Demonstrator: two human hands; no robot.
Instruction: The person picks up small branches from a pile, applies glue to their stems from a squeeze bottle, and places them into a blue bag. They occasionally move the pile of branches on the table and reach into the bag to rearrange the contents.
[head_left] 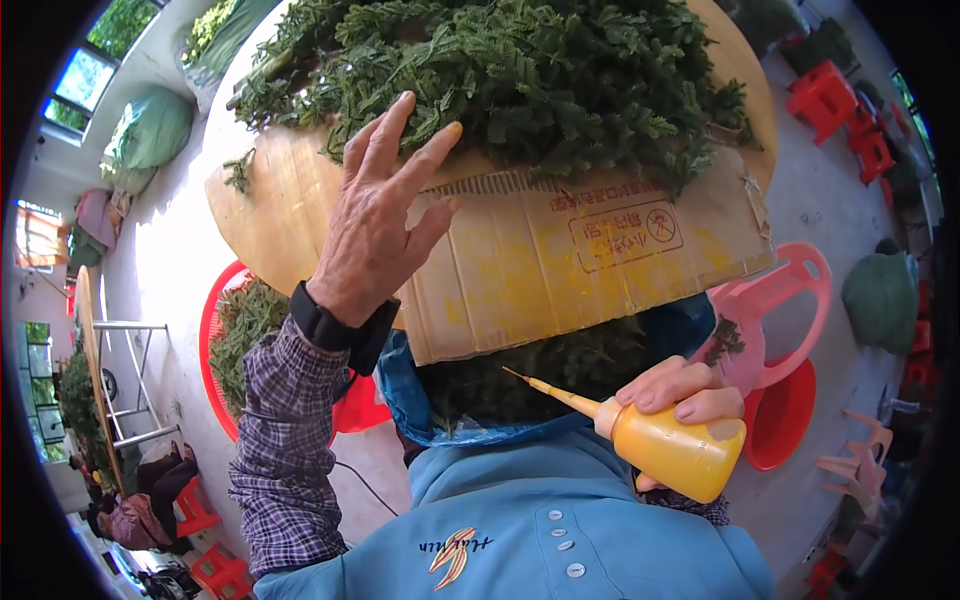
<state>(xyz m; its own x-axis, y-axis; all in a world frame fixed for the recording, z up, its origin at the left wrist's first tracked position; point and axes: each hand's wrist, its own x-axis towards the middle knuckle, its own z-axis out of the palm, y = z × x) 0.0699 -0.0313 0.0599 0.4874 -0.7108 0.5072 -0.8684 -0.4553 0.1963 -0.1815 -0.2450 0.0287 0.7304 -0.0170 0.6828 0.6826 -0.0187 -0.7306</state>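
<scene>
My left hand (385,200) is raised over the near edge of the round wooden table, its fingers spread and nothing in them. Just beyond the fingertips lies a big heap of green artificial-looking fir sprigs (520,80). In my right hand (685,400) is a yellow squeeze bottle (680,450) with a long thin nozzle, tilted so that its tip points up and left. A flat piece of cardboard (500,270), smeared with yellow, hangs over the table's near edge. Below it, the nozzle tip is in front of an opened blue bag (400,390) with dark greenery inside.
At left stands a red basket (207,340) full of sprigs. A pink plastic chair (775,300) and a red tub (785,415) are at right. Red stools (822,100) stand farther off. Another person (145,510) sits at far left beside a metal-legged table (130,385).
</scene>
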